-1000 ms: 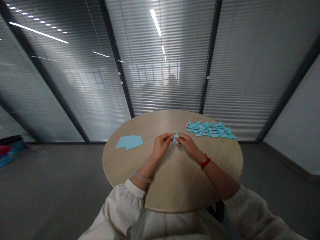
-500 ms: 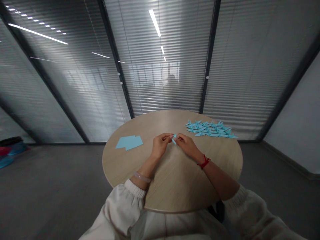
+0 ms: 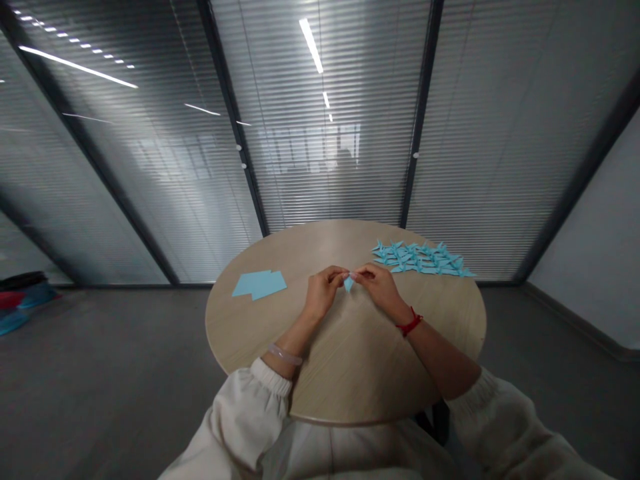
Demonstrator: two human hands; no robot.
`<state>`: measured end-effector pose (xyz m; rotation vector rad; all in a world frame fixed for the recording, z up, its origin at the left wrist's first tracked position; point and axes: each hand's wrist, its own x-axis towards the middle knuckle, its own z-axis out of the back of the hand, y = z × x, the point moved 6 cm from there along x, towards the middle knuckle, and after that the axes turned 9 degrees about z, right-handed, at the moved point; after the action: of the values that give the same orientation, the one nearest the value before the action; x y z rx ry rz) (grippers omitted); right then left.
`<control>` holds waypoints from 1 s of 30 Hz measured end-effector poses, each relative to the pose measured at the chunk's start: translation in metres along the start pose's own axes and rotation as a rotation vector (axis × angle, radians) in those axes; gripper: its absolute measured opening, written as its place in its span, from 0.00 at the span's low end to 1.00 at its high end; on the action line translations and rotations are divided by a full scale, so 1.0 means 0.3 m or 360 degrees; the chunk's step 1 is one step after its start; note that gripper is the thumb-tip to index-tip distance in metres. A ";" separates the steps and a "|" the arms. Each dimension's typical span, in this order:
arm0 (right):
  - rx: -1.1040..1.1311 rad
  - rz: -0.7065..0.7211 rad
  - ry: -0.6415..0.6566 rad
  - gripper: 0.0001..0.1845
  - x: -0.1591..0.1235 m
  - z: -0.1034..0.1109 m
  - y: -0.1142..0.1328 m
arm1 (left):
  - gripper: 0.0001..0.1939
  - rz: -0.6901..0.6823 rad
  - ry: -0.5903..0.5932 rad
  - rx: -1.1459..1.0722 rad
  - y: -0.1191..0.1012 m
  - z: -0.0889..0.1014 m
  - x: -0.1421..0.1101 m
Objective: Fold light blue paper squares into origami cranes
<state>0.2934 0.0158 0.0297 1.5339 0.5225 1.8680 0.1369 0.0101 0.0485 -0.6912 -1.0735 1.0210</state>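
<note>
Between my two hands, over the middle of the table, is a small folded piece of light blue paper (image 3: 349, 284) with its point hanging down. My left hand (image 3: 323, 290) pinches its left side between thumb and fingers. From the other side my right hand (image 3: 379, 287) pinches it too, the fingertips of both hands almost meeting. The fingers cover the paper's upper part, so its exact folds cannot be made out.
Flat light blue paper sheets (image 3: 259, 285) overlap on the left of the round wooden table (image 3: 350, 373). Rows of several folded blue paper cranes (image 3: 420, 258) stand at the back right. Glass panels with blinds (image 3: 330, 173) rise behind the table.
The folded paper has turned, now showing a downward-pointing tip below the fingers. My right fingertips have shifted slightly up along it. The sheets and the cranes have stayed put.
</note>
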 end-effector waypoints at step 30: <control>0.0029 -0.0058 -0.0144 0.14 0.007 0.017 0.013 | 0.17 0.0172 0.0524 -0.0051 0.003 -0.090 -0.017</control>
<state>0.2970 0.0139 0.0350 1.6019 0.5236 1.7621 0.1612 0.0061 0.0361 -0.9164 -0.7736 0.9431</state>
